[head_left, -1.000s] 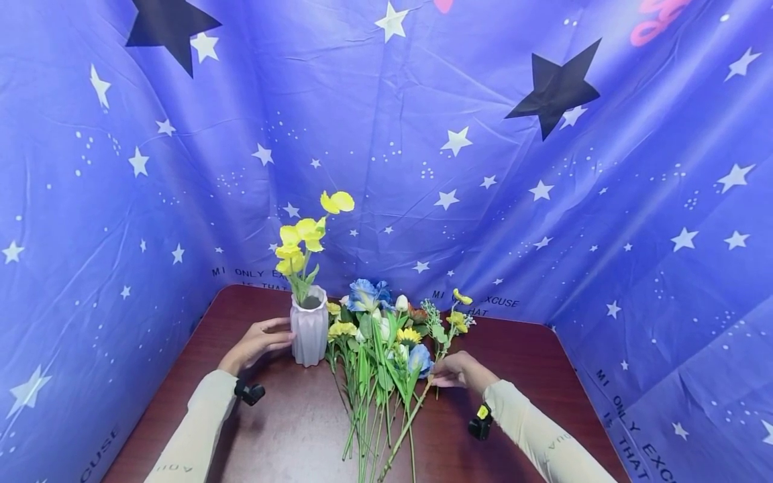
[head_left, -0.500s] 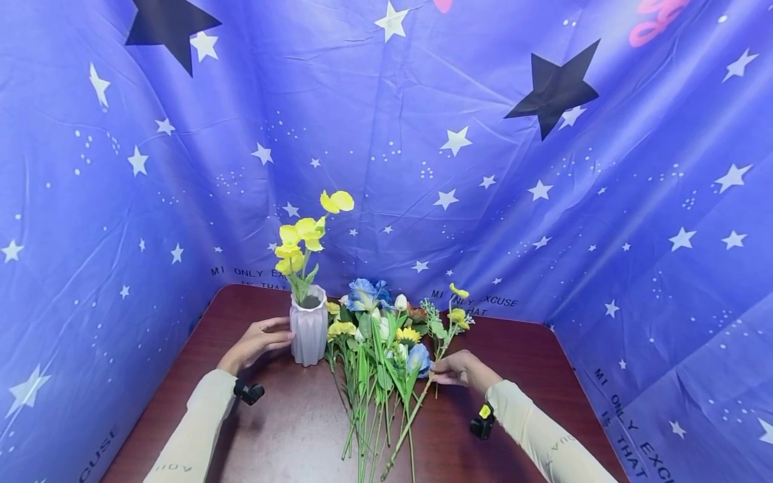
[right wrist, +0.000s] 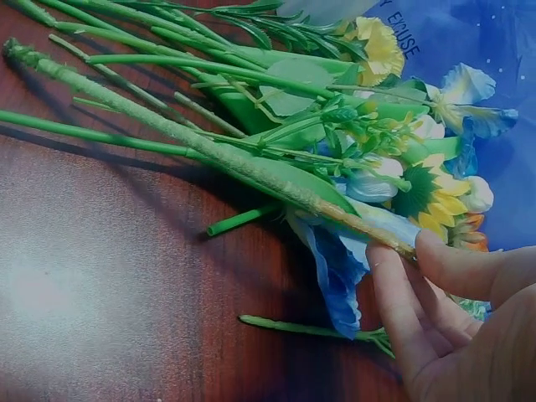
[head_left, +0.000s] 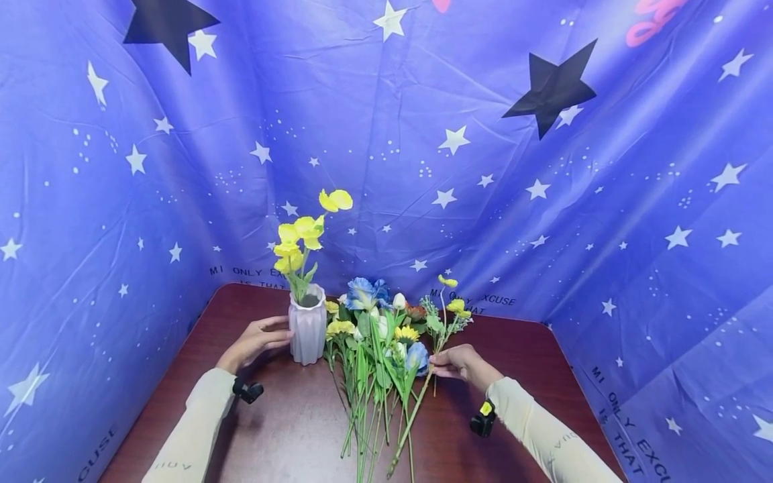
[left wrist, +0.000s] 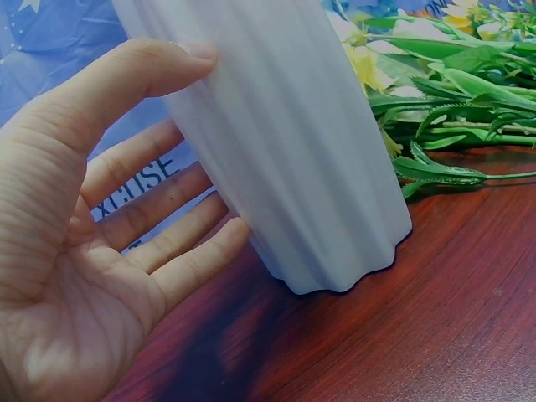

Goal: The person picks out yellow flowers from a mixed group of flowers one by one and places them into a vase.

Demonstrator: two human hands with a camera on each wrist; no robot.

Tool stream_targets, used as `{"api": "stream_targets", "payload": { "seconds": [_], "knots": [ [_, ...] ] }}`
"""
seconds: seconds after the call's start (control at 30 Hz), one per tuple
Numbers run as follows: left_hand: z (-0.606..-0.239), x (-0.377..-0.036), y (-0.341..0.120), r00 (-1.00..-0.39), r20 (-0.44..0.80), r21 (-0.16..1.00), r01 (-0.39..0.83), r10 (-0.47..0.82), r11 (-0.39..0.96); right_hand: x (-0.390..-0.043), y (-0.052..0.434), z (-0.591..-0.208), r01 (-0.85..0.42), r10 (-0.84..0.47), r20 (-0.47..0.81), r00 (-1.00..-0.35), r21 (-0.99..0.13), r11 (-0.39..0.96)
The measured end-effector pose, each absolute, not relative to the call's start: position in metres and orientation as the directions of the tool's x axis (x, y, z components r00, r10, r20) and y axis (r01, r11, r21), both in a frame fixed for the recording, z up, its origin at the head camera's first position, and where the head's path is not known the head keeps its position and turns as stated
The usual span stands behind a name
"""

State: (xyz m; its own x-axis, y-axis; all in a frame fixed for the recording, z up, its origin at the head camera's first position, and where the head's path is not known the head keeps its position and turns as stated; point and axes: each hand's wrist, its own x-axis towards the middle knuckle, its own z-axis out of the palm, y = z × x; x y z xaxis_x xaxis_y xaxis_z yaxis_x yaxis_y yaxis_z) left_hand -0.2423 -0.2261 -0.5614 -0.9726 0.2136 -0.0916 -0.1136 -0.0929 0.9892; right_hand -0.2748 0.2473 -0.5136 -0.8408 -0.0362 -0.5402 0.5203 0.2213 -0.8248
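Observation:
A white ribbed vase (head_left: 308, 327) stands on the dark red table (head_left: 284, 422) with a sprig of yellow flowers (head_left: 302, 238) in it. My left hand (head_left: 272, 335) rests against the vase's left side, thumb and straight fingers touching it; the left wrist view shows the same touch of hand (left wrist: 159, 151) on vase (left wrist: 285, 142). To the vase's right lies a heap of artificial flowers (head_left: 377, 349). At the heap's right edge my right hand (head_left: 441, 365) pinches the stem of a thin yellow-blossomed sprig (head_left: 445, 305), whose top stands raised. In the right wrist view my right hand (right wrist: 402, 251) sits beside a blue bloom (right wrist: 335, 268).
Blue star-printed cloth (head_left: 543, 201) walls the table in at the back and on both sides. Long green stems (head_left: 374, 429) fan out towards the front edge. Bare wood shows at the front left and to the right of my right hand.
The yellow-blossomed sprig in my right hand has lifted, its top rising and swinging left. That hand has edged up and left. My left hand and the vase have not moved.

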Motion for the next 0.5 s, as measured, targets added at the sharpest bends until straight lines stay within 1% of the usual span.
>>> {"api": "stream_targets", "payload": {
  "seconds": [0.37, 0.5],
  "knots": [
    [-0.563, -0.243, -0.226, -0.974, -0.102, 0.989, -0.120, 0.200, -0.081, -0.280, 0.247, -0.502, 0.521, -0.050, -0.539, -0.841, -0.830, 0.199],
    [-0.564, -0.244, -0.226, -0.975, -0.096, 0.990, -0.115, 0.202, -0.083, -0.280, 0.246, -0.498, 0.511, -0.074, -0.532, -0.843, -0.837, 0.198]
  ]
}}
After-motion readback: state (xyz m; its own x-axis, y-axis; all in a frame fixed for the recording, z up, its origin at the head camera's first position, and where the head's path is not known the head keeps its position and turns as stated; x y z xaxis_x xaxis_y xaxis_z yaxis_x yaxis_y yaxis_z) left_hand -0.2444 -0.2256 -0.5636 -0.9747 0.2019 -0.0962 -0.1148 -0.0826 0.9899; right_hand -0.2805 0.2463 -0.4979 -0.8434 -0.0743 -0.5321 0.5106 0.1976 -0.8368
